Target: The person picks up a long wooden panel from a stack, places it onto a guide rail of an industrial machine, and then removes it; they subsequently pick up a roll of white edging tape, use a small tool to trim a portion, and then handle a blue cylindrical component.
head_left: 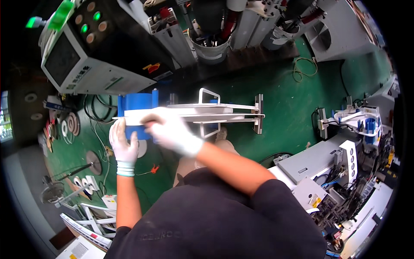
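Observation:
My left hand (pixel 124 144), in a white glove with a pale green cuff, is raised with its fingers stretched and the thumb apart. Its fingertips meet the near edge of a white strip or rim (pixel 134 117) that crosses a blue drum (pixel 139 101). Over the right end of that strip is my right hand (pixel 170 131), gloved in white and smeared by motion. Its fingers look bent, with a small dark reddish spot near them that I cannot make out. To the right stretches a white stand (pixel 207 111) with thin rails and loop handles.
A grey metal foot bar (pixel 258 114) ends the stand. Beyond stands a control cabinet (pixel 108 71) with lit green buttons. Cables (pixel 97 113) lie on the green floor at left. A grey bucket (pixel 211 51) stands by the far machine; more machinery (pixel 336 190) fills the right.

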`<move>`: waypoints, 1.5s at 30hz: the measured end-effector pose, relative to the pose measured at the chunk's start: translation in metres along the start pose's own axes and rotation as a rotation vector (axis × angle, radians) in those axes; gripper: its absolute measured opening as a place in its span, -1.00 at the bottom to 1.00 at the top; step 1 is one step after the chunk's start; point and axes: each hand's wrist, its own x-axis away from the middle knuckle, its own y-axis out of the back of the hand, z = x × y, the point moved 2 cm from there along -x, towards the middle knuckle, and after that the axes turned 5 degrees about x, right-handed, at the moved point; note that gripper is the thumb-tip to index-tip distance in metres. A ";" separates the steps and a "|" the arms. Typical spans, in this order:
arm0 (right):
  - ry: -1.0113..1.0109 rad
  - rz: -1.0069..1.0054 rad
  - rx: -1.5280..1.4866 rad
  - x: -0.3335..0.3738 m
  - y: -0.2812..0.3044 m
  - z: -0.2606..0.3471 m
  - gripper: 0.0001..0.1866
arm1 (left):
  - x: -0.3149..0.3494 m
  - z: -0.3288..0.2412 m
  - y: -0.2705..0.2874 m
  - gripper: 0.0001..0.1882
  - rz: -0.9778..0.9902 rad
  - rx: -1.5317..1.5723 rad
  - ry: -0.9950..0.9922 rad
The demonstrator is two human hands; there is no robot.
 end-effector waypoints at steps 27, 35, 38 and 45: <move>-1.113 -0.962 0.284 0.423 0.054 -0.220 -0.71 | -0.093 -0.115 -0.189 -0.81 0.802 0.278 -0.869; -0.912 -2.126 -0.247 0.528 -0.229 -0.327 -0.84 | -0.086 -0.140 -0.228 -0.62 0.828 0.245 -0.964; -1.289 -2.033 -0.207 0.457 -0.346 -0.299 -0.82 | -0.083 -0.146 -0.223 -0.33 0.869 0.177 -1.023; -1.371 -1.644 -0.322 0.340 -0.540 -0.200 -0.61 | -0.092 -0.146 -0.205 -0.27 0.911 0.003 -1.310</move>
